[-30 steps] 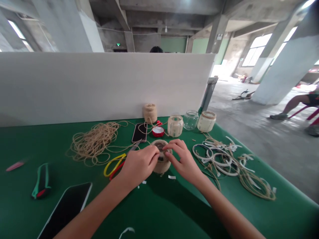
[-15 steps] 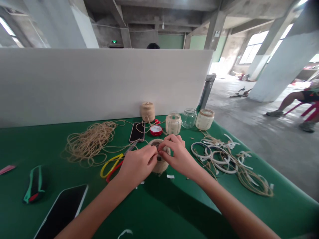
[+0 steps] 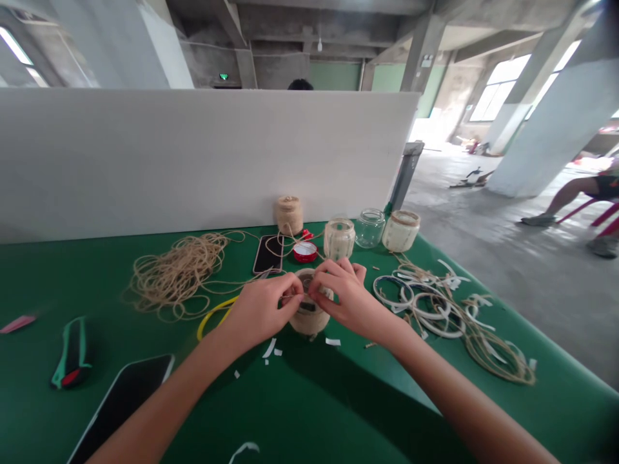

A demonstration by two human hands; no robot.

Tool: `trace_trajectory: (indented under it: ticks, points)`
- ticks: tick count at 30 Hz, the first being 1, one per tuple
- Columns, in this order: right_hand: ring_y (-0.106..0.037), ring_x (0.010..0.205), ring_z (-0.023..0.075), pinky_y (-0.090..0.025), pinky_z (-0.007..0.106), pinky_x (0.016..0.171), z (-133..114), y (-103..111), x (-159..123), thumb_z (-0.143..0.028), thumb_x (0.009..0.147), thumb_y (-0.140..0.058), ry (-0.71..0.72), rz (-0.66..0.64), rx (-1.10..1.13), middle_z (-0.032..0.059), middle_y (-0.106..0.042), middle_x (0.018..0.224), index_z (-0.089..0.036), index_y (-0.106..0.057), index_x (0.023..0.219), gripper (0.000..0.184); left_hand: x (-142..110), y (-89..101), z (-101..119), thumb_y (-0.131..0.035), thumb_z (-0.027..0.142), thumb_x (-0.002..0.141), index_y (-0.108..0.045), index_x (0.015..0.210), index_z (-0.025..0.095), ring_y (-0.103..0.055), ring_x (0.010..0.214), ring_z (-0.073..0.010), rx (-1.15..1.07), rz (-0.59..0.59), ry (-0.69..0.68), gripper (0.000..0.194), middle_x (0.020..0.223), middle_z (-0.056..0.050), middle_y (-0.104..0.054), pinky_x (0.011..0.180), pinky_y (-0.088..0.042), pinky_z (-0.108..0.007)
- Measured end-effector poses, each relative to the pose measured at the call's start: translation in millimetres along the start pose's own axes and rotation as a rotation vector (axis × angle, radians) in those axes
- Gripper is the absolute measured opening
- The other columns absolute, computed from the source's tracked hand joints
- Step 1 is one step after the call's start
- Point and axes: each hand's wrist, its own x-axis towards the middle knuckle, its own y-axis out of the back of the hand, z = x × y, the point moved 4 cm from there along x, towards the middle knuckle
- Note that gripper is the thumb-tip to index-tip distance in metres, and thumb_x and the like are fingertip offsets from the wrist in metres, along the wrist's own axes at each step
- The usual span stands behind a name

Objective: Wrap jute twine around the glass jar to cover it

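L hand (image 3: 261,309) | R hand (image 3: 345,299) | both at top of twine-wrapped jar (image 3: 308,321)

Two bare forearms (image 3: 159,406) (quite slender)

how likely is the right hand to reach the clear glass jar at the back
Likely yes: the right hand sits close, and the clear glass jar stands with green tabletop before it. The hand would first have to leave the twine-wrapped jar it touches.
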Motion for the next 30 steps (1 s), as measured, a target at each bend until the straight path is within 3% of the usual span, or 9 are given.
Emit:
trace_trajectory:
  ticks: [11, 17, 20, 23, 25, 27, 30]
  points:
    - [-0.041, 0.089, 0.0177, -0.027, 0.036, 0.08, 6, -1, 1, -0.018, 0.084, -0.049, -0.006, -0.033, 0.147, 0.0007, -0.054, 0.094, -0.024, -0.059, 0.08, 0.012, 18, 11.2, 8, -0.043, 0.031, 0.08, -0.055, 0.074, 0.025, -0.046, 0.056, -0.0109, 0.032, -0.298, 0.112, 0.014, 0.062, 0.006, -0.055, 0.049, -0.025, -0.022]
    - [-0.044, 0.095, 0.0195, -0.033, 0.038, 0.082, 11, -4, -7, -0.013, 0.084, -0.039, -0.14, 0.125, 0.214, 0.0033, -0.052, 0.099, -0.026, -0.059, 0.091, 0.025, 18, 12.0, 13, -0.045, 0.033, 0.078, -0.053, 0.073, 0.026, -0.045, 0.054, -0.0114, 0.077, -0.299, 0.164, 0.012, 0.061, 0.005, -0.053, 0.047, -0.023, -0.023]
    - [-0.043, 0.105, 0.0225, -0.033, 0.04, 0.089, 8, -7, -14, -0.027, 0.084, -0.044, -0.194, 0.2, 0.168, 0.0064, -0.05, 0.111, -0.024, -0.05, 0.108, 0.025, 16, 12.3, 14, -0.046, 0.033, 0.078, -0.054, 0.076, 0.026, -0.047, 0.057, -0.0127, 0.101, -0.26, 0.167, 0.011, 0.065, 0.004, -0.055, 0.049, -0.024, -0.023]
    - [-0.034, 0.118, 0.0289, -0.026, 0.047, 0.096, 6, -15, -20, -0.049, 0.07, -0.06, -0.231, 0.201, 0.087, 0.0106, -0.041, 0.127, -0.022, -0.033, 0.126, 0.067, 13, 13.4, 13, -0.047, 0.033, 0.077, -0.054, 0.08, 0.026, -0.048, 0.059, -0.0133, 0.136, -0.177, 0.174, 0.01, 0.07, 0.003, -0.057, 0.051, -0.025, -0.024]
    - [-0.036, 0.118, 0.0304, -0.025, 0.049, 0.096, 5, -21, -21, -0.055, 0.064, -0.062, -0.262, 0.186, 0.067, 0.0116, -0.042, 0.127, -0.022, -0.026, 0.13, 0.082, 11, 12.8, 13, -0.048, 0.033, 0.077, -0.053, 0.082, 0.026, -0.049, 0.059, -0.0134, 0.105, -0.161, 0.187, 0.01, 0.069, 0.003, -0.056, 0.052, -0.026, -0.024]
    - [-0.04, 0.114, 0.03, -0.027, 0.048, 0.094, 6, -24, -20, -0.057, 0.064, -0.062, -0.291, 0.186, 0.08, 0.011, -0.046, 0.122, -0.023, -0.025, 0.13, 0.083, 11, 11.1, 11, -0.048, 0.034, 0.078, -0.052, 0.083, 0.025, -0.049, 0.06, -0.0131, 0.021, -0.183, 0.194, 0.011, 0.067, 0.004, -0.055, 0.053, -0.028, -0.024]
    - [-0.044, 0.109, 0.0277, -0.029, 0.046, 0.09, 8, -23, -17, -0.054, 0.07, -0.057, -0.332, 0.189, 0.137, 0.0092, -0.052, 0.114, -0.024, -0.028, 0.126, 0.07, 10, 9.9, 8, -0.047, 0.035, 0.079, -0.051, 0.082, 0.024, -0.049, 0.061, -0.0125, -0.081, -0.208, 0.196, 0.012, 0.068, 0.004, -0.055, 0.054, -0.031, -0.023]
